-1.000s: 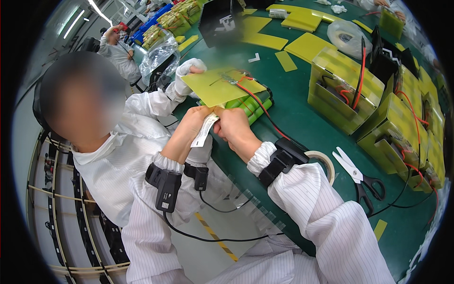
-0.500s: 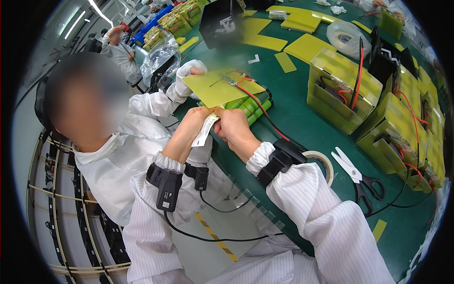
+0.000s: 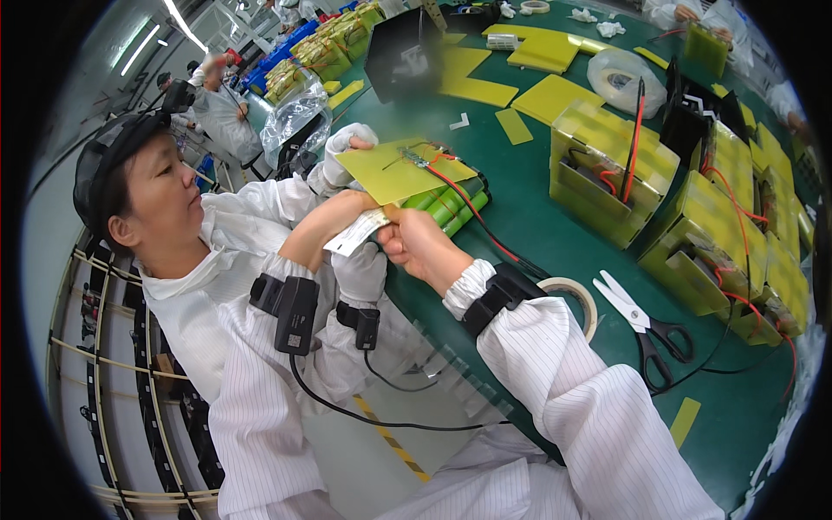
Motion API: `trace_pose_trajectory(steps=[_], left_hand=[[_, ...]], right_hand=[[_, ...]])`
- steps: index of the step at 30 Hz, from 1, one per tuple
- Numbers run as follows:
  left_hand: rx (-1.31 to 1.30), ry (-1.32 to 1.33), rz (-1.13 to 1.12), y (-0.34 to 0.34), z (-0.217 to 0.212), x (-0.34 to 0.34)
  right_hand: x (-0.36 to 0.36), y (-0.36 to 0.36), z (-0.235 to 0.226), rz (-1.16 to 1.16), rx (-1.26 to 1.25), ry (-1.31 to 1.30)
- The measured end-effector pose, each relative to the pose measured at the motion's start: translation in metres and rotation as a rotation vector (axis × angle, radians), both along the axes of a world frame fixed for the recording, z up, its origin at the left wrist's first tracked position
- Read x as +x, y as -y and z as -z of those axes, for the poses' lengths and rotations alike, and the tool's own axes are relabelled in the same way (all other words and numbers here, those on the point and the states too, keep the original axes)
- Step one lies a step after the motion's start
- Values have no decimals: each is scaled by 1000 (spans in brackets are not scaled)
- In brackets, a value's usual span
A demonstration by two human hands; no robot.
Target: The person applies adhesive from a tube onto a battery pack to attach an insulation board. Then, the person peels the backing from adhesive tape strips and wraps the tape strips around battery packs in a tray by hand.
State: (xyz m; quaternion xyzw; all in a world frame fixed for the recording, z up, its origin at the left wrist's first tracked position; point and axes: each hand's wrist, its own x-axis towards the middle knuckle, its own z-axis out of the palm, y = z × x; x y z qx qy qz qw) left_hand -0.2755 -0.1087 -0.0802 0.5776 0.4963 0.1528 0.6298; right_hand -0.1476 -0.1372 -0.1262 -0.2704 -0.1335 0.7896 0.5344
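My left hand (image 3: 355, 206) and my right hand (image 3: 421, 246) meet at the near edge of the green table (image 3: 555, 251). Together they pinch a small white paper strip (image 3: 356, 233), each hand on one end. Just beyond them lies a pack of green battery cells (image 3: 452, 206) with red and black wires, topped by a yellow sheet (image 3: 397, 170). A co-worker in a white suit sits at my left. One of their gloved hands (image 3: 348, 141) holds the yellow sheet's far corner. The other gloved hand (image 3: 361, 274) is just under the strip.
A tape roll (image 3: 579, 301) and black-handled scissors (image 3: 648, 328) lie right of my right forearm. Several yellow-wrapped battery packs (image 3: 608, 170) with wires fill the table's right side. Flat yellow sheets (image 3: 544, 97) and a black box (image 3: 401, 54) lie further back.
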Motion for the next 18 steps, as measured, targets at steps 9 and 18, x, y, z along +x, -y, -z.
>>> trace_pose_trajectory(steps=[9,18], left_hand=[[88,84,-60,74,26,-15],[296,90,-29,161,-4,-3]], right_hand=[[28,54,9,-100,637,1229],[120,169,-55,-39,524,1205]])
